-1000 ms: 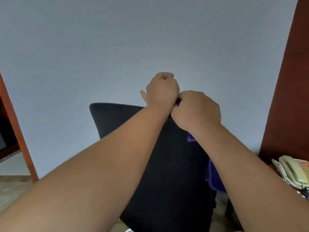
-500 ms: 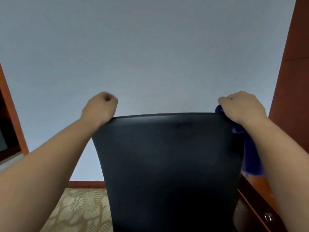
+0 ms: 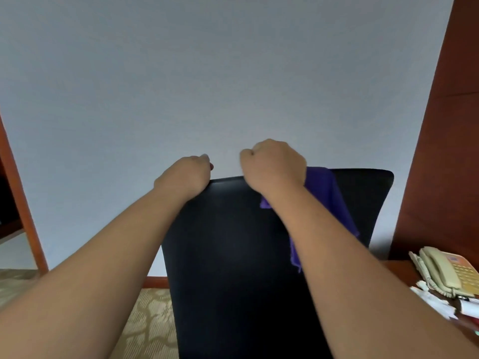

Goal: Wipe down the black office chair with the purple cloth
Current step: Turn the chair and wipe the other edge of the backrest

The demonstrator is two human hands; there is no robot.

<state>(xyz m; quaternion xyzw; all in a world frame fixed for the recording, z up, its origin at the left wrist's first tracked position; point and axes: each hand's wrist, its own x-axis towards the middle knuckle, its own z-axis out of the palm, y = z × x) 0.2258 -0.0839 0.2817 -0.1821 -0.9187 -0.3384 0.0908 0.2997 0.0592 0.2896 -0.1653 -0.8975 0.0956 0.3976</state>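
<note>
The left hand point(image 3: 185, 177) is curled over the top left corner of the tall black padded office chair point(image 3: 241, 255) — seemingly to steady it — while the right hand point(image 3: 274, 164), fisted around the draped purple cloth point(image 3: 326, 193), presses it onto the top edge for wiping.

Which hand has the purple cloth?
The right hand, fisted on the chair back's top edge; purple cloth hangs beneath it. The left hand grips the corner, no cloth.
</note>
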